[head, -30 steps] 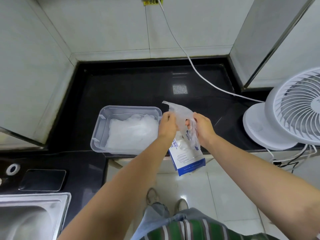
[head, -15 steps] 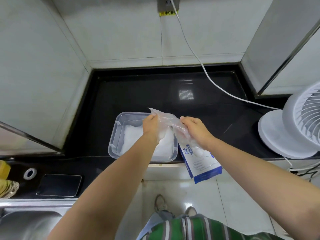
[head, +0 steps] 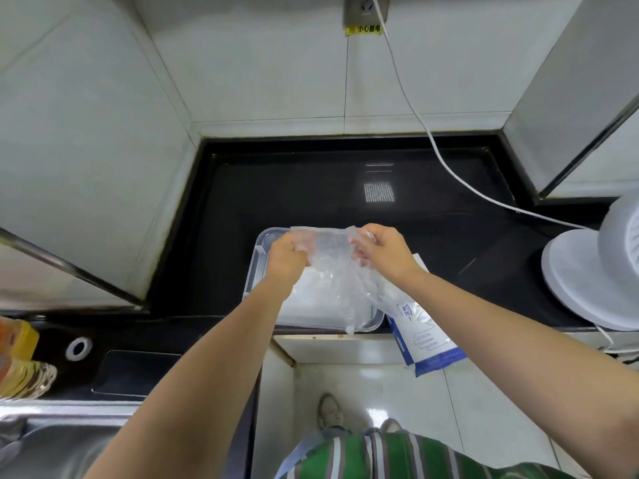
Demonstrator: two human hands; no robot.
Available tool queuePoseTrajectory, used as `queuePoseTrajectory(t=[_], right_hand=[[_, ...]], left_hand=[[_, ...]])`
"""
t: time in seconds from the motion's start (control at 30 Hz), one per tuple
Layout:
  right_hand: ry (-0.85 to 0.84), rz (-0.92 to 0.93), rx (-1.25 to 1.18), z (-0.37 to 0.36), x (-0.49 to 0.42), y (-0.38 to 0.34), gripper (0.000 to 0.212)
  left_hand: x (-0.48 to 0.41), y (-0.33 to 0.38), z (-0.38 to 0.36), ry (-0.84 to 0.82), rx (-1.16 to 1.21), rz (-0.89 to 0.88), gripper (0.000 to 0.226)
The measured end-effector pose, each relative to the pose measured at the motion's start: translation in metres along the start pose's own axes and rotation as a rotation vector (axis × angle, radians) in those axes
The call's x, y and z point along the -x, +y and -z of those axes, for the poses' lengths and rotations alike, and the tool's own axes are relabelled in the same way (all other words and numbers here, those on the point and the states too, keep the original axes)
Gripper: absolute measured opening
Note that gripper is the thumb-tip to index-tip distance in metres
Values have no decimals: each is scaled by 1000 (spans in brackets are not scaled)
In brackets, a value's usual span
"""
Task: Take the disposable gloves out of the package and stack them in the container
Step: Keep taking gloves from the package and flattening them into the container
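Our left hand (head: 288, 258) and right hand (head: 388, 252) both pinch the glove (head: 332, 271), stretched sideways between them, just above the box (head: 258, 262).

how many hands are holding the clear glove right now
2. The left hand pinches the left edge of the glove and the right hand pinches its right edge, holding it spread above the container.

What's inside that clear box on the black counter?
A white pile of disposable gloves lies in the container. The glove held by the left hand and right hand covers much of it, so that part is hidden.
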State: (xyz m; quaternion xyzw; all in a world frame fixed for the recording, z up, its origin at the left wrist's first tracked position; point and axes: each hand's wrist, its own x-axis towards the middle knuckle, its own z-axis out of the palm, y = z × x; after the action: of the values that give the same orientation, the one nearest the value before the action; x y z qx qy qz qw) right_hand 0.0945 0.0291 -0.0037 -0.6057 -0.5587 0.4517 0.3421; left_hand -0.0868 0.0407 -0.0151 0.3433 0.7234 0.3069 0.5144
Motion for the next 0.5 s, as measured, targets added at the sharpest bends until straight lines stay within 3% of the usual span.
queuePoseTrajectory(t=[0.1,0.2,0.23,0.33,0.5], right_hand=[[-8,-114,-23,-9,-5,-7,17],[-59,-176,39,-22,-8,-11,25],[-84,-196,51,-25,-8,-12,27],[-174,-260,98,-35,-8,-15,23],[-196,-335,108,-33,-9,-16,18]], left_hand=[[0,-4,18,-113,109,-27,34],[-7,-11,30,-150,189,132,72],[-3,-8,31,-169,158,160,75],[-3,-9,29,-128,-57,92,34],[-2,-8,24,-77,48,126,38]])
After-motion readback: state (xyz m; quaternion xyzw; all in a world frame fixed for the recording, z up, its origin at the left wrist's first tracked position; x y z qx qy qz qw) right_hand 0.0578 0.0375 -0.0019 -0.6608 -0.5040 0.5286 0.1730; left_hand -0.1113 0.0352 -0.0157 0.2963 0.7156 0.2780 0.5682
